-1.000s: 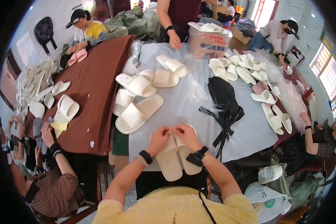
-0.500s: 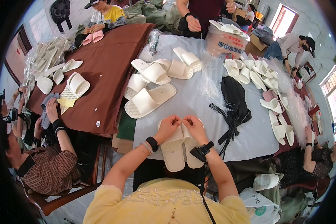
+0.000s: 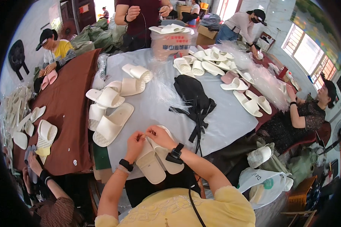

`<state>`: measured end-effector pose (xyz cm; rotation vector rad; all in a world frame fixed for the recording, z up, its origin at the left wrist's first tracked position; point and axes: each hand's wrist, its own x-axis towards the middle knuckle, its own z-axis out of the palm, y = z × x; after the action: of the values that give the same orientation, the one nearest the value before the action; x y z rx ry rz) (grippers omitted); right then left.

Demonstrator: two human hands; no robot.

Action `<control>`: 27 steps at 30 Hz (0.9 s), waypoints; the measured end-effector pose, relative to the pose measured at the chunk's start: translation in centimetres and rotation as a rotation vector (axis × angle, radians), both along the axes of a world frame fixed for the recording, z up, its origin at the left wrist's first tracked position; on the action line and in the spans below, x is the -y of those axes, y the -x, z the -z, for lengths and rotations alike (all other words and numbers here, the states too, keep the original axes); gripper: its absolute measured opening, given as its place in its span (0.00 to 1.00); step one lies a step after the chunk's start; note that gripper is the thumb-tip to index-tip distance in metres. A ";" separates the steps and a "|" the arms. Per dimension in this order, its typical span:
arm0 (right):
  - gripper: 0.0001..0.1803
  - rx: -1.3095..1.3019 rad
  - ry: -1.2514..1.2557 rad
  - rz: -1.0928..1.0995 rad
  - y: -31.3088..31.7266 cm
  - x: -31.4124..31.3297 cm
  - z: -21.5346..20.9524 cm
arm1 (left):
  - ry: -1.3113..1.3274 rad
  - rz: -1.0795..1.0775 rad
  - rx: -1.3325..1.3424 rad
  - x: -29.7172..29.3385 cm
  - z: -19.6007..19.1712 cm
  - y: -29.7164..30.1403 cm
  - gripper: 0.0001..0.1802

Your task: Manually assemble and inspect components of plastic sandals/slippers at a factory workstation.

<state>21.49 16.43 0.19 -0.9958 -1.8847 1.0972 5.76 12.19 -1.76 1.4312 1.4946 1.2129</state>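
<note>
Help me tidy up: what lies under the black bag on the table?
The black bag lies on the pale grey table cover, its straps trailing toward the table edge. Anything beneath the bag itself is hidden.

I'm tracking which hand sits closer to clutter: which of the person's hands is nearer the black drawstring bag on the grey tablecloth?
Right. The right hand lies just left of the black drawstring bag and its trailing cords; the left hand is farther left, on the cream slipper pair.

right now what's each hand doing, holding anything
left hand: fingers pinched at the top of the cream slippers
right hand: pinched there too, touching the left
</note>
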 end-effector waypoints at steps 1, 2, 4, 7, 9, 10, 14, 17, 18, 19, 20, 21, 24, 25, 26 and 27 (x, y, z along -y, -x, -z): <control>0.09 0.000 -0.005 0.012 0.2 -0.1 0.4 | 0.011 -0.005 0.000 0.1 0.0 -0.1 0.07; 0.12 -0.032 -0.051 -0.010 0.6 -0.1 0.7 | 0.006 0.005 0.000 0.2 -0.1 -0.4 0.07; 0.15 -0.065 -0.104 -0.031 0.6 -0.2 0.6 | -0.128 -0.209 0.032 0.3 -0.2 -0.7 0.11; 0.26 0.242 -0.306 -0.147 0.5 0.0 -0.6 | -0.177 -0.323 -0.105 1.9 0.9 1.4 0.15; 0.35 0.596 -0.252 -0.355 -0.3 0.0 -1.6 | -0.145 -0.336 -0.067 3.5 0.6 2.2 0.16; 0.35 0.594 -0.258 -0.350 -0.3 0.0 -2.0 | -0.138 -0.354 -0.022 4.8 -0.6 2.5 0.17; 0.38 0.733 -0.177 -0.444 0.0 -0.2 -2.6 | -0.003 -0.399 0.152 9.9 -3.6 2.2 0.20; 0.38 0.747 -0.055 -0.633 1.1 -0.4 -3.2 | 0.136 -0.280 -0.268 13.5 -1.1 2.2 0.24; 0.38 0.756 0.051 -0.766 1.3 -0.5 -3.4 | 0.132 -0.281 -0.272 14.0 -0.3 1.9 0.24; 0.38 0.757 0.051 -0.768 1.2 -0.4 -2.8 | 0.049 -0.263 -0.289 14.5 0.3 1.0 0.26; 0.35 0.600 0.000 -0.704 1.2 -0.3 -2.1 | -0.035 -0.244 -0.305 14.8 0.7 0.5 0.29; 0.34 0.444 -0.049 -0.638 1.1 -0.3 -1.5 | -0.034 -0.246 -0.303 14.7 0.8 0.4 0.29; 0.36 0.620 -0.048 -0.644 2.0 0.7 -2.5 | -0.020 -0.256 -0.307 15.2 0.4 0.6 0.29; 0.36 0.627 -0.053 -0.682 2.1 1.2 -2.7 | -0.045 -0.224 -0.309 15.3 0.7 0.8 0.28; 0.39 0.581 -0.071 -0.680 2.0 1.7 -2.8 | -0.068 -0.199 -0.312 15.5 0.8 1.0 0.28; 0.43 0.538 -0.087 -0.680 1.6 2.1 -2.8 | -0.056 -0.242 -0.301 15.5 0.7 0.9 0.28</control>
<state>19.88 14.34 3.00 -0.6396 -2.8139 1.1651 4.88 -3.32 -2.43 1.5572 1.8978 1.2287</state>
